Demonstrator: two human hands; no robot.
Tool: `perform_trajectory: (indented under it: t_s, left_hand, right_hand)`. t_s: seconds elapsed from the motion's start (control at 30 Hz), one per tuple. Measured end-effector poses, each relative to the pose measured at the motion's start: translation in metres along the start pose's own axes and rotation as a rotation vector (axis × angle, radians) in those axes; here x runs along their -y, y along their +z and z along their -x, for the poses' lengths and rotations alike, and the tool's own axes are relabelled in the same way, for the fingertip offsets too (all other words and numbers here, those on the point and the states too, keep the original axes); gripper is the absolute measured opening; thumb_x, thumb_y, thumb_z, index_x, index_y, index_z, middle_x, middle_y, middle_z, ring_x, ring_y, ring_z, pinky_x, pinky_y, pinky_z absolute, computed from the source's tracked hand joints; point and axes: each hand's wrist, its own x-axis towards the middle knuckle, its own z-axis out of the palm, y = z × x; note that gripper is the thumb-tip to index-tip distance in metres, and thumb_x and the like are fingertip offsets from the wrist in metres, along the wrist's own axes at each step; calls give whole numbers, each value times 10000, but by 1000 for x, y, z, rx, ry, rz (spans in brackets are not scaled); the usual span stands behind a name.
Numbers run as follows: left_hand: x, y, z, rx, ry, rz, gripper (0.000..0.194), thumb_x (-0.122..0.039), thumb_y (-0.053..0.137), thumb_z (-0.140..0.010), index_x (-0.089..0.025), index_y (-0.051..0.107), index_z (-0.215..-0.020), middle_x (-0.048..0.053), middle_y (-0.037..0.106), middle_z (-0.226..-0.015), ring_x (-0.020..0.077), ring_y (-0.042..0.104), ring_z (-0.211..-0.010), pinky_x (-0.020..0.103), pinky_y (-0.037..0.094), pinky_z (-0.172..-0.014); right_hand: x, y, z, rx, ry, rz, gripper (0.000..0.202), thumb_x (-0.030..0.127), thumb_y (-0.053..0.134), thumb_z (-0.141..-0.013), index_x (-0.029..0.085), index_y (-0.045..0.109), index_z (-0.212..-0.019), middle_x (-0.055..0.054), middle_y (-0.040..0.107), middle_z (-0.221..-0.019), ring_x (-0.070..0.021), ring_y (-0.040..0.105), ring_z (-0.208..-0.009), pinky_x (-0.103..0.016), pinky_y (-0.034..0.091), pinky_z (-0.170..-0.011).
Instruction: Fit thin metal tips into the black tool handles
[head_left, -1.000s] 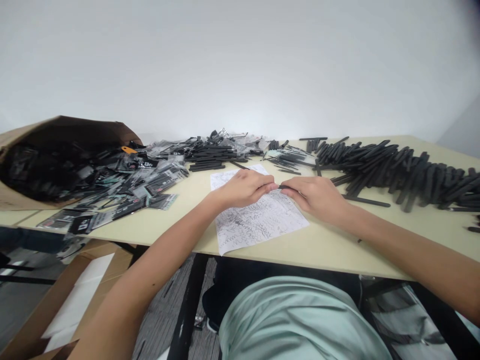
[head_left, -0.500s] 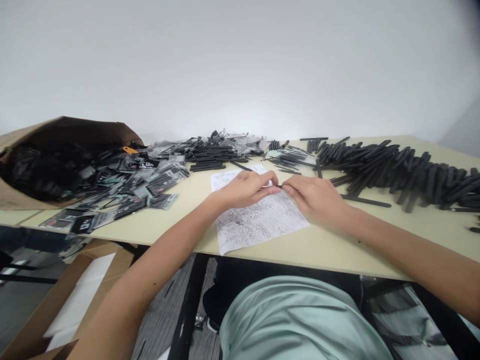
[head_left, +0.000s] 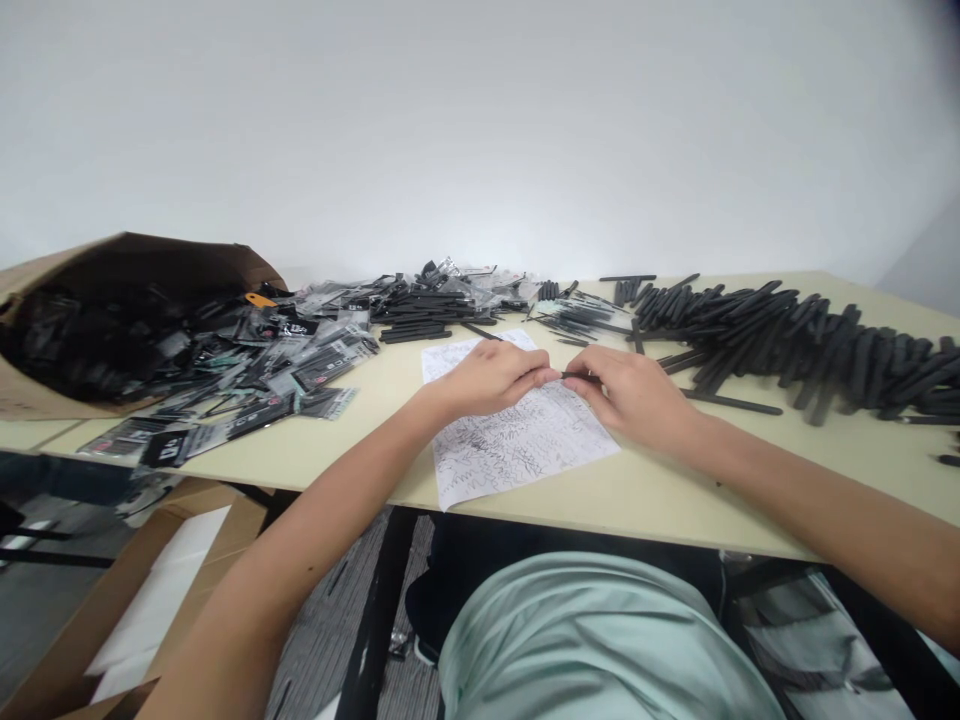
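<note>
Both hands meet over a scribbled white paper on the pale yellow table. Between their fingertips runs a thin black pen. My left hand is closed round its left end, which the fingers hide. My right hand pinches the pen from the right with thumb and fingers. Behind the hands lie thin dark refills on clear wrapping. To the right spreads a large heap of black pens, and one loose pen lies in front of it.
A cardboard box on its side at the left spills packaged items onto the table. More black pens lie behind the paper. Below the table edge at the lower left stands an open carton with white sheets.
The fingers of my left hand have closed down more tightly. My right thumb and fingers have shifted, and more of the black pen shows between them.
</note>
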Motion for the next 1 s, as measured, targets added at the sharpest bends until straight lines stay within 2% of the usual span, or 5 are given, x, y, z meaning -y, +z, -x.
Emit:
perform_trajectory:
  t_s: [0.17, 0.4, 0.53, 0.83, 1.0]
  left_hand:
    - [-1, -3, 0, 16, -5, 35, 457, -430, 310, -1076, -174, 562, -794, -7, 568, -635, 131, 506, -597, 280, 311, -636]
    - [-3, -3, -1, -14, -30, -10, 318, -404, 357, -1066, -189, 591, -1074, -34, 526, -593, 135, 498, -575, 273, 339, -638]
    - [-2, -6, 0, -21, -26, -26, 319, -411, 338, -1070, -201, 576, -1106, -46, 497, -579, 134, 479, -561, 271, 339, -636]
    - [19, -16, 6, -102, -116, -131, 294, -374, 310, -1072, -210, 551, -1112, -43, 478, -595, 147, 503, -577, 269, 330, -640]
    - [29, -23, 9, -147, -151, -132, 295, -357, 300, -1075, -210, 556, -1087, -59, 425, -557, 130, 439, -524, 265, 311, -619]
  right_hand:
    - [-4, 0, 0, -40, 36, -46, 120, 305, 594, -942, 209, 526, -963, -51, 658, -908, -186, 604, -722, -287, 373, -603]
    - [-1, -3, 1, -15, -33, 26, 229, 346, 486, -1017, 206, 585, -1169, -82, 688, -1086, -204, 643, -826, -303, 405, -646]
    - [-5, -3, -1, -7, -65, 40, 328, 360, 394, -1057, 233, 621, -1258, -74, 706, -1065, -214, 657, -877, -299, 429, -677]
    - [-32, -8, -6, 0, -56, 2, 402, 242, 354, -1040, 224, 616, -1345, -87, 697, -1043, -215, 648, -887, -331, 475, -744]
    - [-36, -12, -7, -33, 11, 53, 375, 322, 400, -1036, 218, 657, -1289, -74, 714, -1032, -213, 650, -852, -330, 464, -713]
